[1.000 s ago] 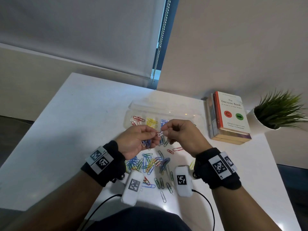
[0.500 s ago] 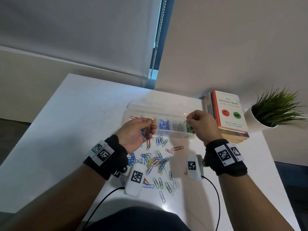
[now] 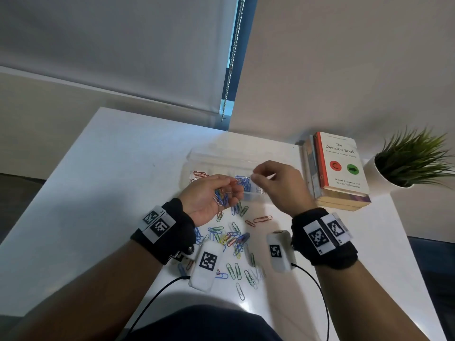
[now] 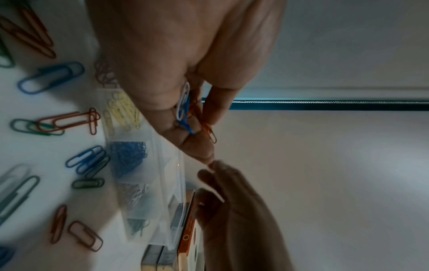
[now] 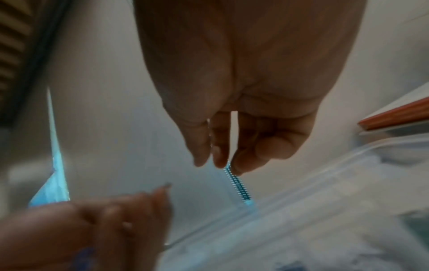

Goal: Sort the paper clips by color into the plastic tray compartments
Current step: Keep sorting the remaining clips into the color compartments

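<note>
A clear plastic tray (image 3: 256, 193) lies at the table's far middle. Its compartments (image 4: 162, 183) hold red (image 3: 199, 174), yellow (image 4: 123, 108), blue (image 3: 242, 180), white (image 4: 132, 194) and green (image 4: 137, 225) clips. My left hand (image 3: 234, 190) is palm up at the tray's front edge and grips a small bunch of blue, white and orange clips (image 4: 184, 108). My right hand (image 3: 254, 174) hovers over the tray near the blue compartment. Its fingertips (image 5: 218, 161) are drawn close together and almost meet the left fingertips. I see no clip between them. Loose mixed clips (image 3: 231, 237) are scattered on the table under both wrists.
A stack of books (image 3: 339, 168) lies right of the tray, with a potted plant (image 3: 413, 163) beyond it. White camera units (image 3: 205, 264) hang under my wrists over the loose clips. A blind chain (image 3: 231, 57) hangs behind the table.
My right hand carried a white clip from the left hand out to the tray's right part. It has now swung back left toward the left hand. The left hand kept its bunch.
</note>
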A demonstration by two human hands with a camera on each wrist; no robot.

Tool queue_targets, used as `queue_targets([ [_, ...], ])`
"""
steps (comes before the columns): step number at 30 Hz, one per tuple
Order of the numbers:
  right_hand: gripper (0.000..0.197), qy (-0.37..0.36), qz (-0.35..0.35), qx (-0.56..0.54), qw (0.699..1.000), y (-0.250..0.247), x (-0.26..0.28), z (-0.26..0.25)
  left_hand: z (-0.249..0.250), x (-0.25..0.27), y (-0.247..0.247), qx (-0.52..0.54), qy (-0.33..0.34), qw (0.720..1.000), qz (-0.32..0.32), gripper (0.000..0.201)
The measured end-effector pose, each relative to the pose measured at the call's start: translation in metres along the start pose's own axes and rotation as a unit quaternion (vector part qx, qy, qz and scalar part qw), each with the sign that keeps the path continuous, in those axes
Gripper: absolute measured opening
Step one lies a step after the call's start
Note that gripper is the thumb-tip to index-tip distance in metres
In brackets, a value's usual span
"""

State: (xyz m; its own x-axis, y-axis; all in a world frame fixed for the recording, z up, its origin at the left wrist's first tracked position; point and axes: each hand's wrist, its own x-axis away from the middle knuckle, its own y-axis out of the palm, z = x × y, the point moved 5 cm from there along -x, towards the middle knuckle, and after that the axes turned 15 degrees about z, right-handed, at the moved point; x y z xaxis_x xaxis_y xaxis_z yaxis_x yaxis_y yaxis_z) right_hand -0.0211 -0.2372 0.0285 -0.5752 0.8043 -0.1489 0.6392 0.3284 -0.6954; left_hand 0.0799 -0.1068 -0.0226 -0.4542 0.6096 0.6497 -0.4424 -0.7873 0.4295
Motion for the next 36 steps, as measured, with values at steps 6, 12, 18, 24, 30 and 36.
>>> queue_targets([
  [6,0.006,-0.049,-0.049,0.005,0.998,0.023,0.017,-0.02,-0.002,0.005,0.008,-0.04,0.0,0.999,-0.025,0.029],
  [12,0.011,-0.04,-0.075,-0.002,0.996,0.022,0.022,-0.024,-0.003,0.006,0.005,-0.096,-0.006,0.995,-0.021,0.054],
  [18,0.019,-0.121,-0.13,0.069,0.982,0.032,0.03,-0.039,-0.007,0.005,0.006,-0.142,0.008,0.99,-0.014,0.069],
  [24,0.016,-0.185,-0.145,0.12,0.965,0.042,0.033,-0.047,-0.007,0.002,0.001,-0.145,0.029,0.989,-0.008,0.075],
  [30,0.012,-0.12,-0.145,0.044,0.981,0.043,0.02,-0.052,-0.001,0.004,-0.016,-0.11,0.007,0.994,-0.012,0.07],
  [36,0.011,-0.102,-0.108,0.073,0.986,0.068,-0.015,-0.067,0.006,0.008,-0.055,0.004,-0.041,0.998,0.038,0.04],
])
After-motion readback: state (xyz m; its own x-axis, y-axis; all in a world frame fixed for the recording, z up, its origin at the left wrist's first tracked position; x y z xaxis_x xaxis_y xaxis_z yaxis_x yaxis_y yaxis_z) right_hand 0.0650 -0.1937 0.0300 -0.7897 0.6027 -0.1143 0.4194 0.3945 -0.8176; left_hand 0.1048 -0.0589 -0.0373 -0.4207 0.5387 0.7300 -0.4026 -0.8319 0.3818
